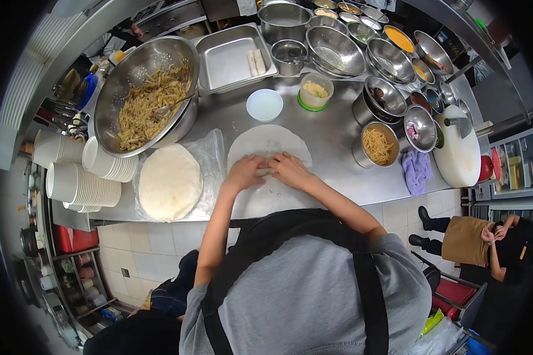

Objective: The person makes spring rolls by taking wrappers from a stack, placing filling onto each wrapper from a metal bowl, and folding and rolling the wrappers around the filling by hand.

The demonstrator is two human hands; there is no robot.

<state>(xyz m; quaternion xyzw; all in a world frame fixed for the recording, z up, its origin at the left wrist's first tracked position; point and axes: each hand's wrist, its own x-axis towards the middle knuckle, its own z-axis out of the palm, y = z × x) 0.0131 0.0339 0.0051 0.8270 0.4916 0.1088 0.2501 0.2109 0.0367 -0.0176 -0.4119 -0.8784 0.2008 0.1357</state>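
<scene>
My left hand [247,173] and right hand [291,171] meet over the roll [265,172], on the near part of the round sheet [290,139], which lies flat on the counter [337,136]. Each grip is closed on the roll, thumbs towards my body and fingers bent over its far side, with a short length of it showing between them. I can't tell how firmly I press

The roll looks light and soft, so I judge it would flatten or burst if I squeezed its middle. The best hold seems to be near both ends, with even, gentle pressure from the fingertips. The sheet seems thin and limp, perhaps a bit clingy where damp, and easy to tear; I'd take it by the edge, with flat fingers rather than nails

Beyond the sheet is the pale dish [249,105], with the tub [314,100] to its right. To my left are the stack [170,183] on plastic and the big bowl [180,50] of filling [142,112]
</scene>
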